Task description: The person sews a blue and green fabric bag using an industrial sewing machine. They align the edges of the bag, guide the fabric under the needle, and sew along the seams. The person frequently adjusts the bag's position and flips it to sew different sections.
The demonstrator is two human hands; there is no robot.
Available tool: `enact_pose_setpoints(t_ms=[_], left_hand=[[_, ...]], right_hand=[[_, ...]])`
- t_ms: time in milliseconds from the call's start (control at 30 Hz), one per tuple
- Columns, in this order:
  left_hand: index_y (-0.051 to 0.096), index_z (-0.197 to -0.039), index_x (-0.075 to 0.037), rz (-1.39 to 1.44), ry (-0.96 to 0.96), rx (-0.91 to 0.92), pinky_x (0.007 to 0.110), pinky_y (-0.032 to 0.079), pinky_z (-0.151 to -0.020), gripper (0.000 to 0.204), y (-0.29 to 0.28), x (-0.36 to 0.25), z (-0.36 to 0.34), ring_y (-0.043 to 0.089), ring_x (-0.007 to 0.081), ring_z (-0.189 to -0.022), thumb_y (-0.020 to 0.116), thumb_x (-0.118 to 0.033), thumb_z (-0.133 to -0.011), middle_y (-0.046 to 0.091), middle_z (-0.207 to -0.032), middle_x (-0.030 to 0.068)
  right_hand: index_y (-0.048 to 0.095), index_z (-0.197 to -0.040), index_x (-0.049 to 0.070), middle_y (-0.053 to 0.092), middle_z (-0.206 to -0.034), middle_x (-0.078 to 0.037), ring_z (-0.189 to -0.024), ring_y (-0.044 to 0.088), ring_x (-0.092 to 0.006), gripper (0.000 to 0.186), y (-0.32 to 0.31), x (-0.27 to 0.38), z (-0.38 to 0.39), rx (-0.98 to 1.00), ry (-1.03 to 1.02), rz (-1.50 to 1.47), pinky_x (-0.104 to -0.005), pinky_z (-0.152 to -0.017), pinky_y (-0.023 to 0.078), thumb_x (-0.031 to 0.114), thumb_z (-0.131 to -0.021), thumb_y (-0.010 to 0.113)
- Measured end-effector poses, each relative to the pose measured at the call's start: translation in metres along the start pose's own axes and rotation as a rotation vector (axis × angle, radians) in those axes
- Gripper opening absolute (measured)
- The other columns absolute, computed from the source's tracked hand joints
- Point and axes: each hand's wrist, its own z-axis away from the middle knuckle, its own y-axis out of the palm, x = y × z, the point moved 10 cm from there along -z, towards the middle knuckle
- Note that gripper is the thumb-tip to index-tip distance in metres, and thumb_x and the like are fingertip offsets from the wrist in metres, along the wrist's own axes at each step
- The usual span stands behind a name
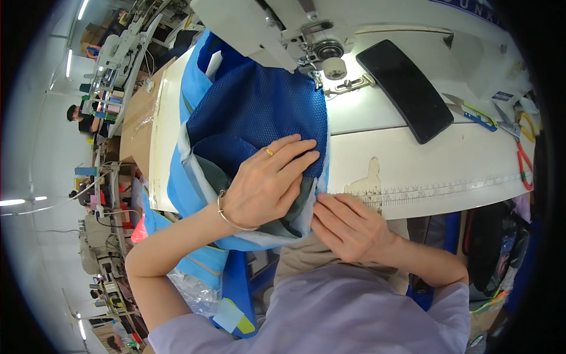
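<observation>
"How far along?"
"Partway, I'd judge: the blue cloth (259,100) lies over the tabletop (392,162), edge at the sewing machine (247,29); nearer stretch seemingly unsewn, finished stitches indistinct."
"Fingers?"
"Left hand (265,184): spread flat on it. Right hand (354,230): pinching its edge."

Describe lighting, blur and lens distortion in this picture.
In the head view, light glares on the smooth white tabletop below the white metal sewing machine; head view, the tabletop's front edge bends, corners black; head view, bare left hand and bare right hand look unblurred.
</observation>
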Motion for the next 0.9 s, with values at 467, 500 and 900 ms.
enact_pose_setpoints(t_ms=[467, 500, 900], left_hand=[[0.069, -0.123, -0.002, -0.068, -0.016, -0.031, 0.04, 0.052, -0.08, 0.05, 0.001, -0.006, -0.005, 0.06, 0.03, -0.093, 0.069, -0.003, -0.073, 0.064, -0.121, 0.0111], [0.069, -0.122, -0.002, -0.062, -0.02, -0.023, 0.04, 0.052, -0.079, 0.049, 0.002, -0.005, -0.005, 0.06, 0.0297, -0.092, 0.069, -0.003, -0.073, 0.064, -0.119, 0.0105], [0.072, -0.115, -0.006, -0.099, 0.014, -0.065, 0.038, 0.056, -0.077, 0.042, 0.008, 0.028, -0.037, 0.063, 0.0262, -0.093, 0.069, -0.004, -0.073, 0.065, -0.111, 0.0072]], right_hand=[[0.071, -0.109, -0.005, 0.07, -0.119, -0.02, -0.119, 0.065, -0.0347, 0.033, 0.002, 0.0, -0.009, 0.19, 0.062, -0.044, -0.0442, -0.099, 0.054, 0.011, -0.081, 0.065], [0.071, -0.109, -0.005, 0.07, -0.119, -0.02, -0.119, 0.065, -0.0349, 0.033, 0.003, 0.001, -0.01, 0.207, 0.064, -0.046, -0.0441, -0.1, 0.054, 0.011, -0.08, 0.065], [0.068, -0.101, -0.002, 0.066, -0.12, -0.02, -0.12, 0.062, -0.0339, 0.023, 0.009, -0.036, -0.034, 0.343, 0.187, -0.077, -0.0525, -0.105, 0.048, 0.013, -0.084, 0.07]])
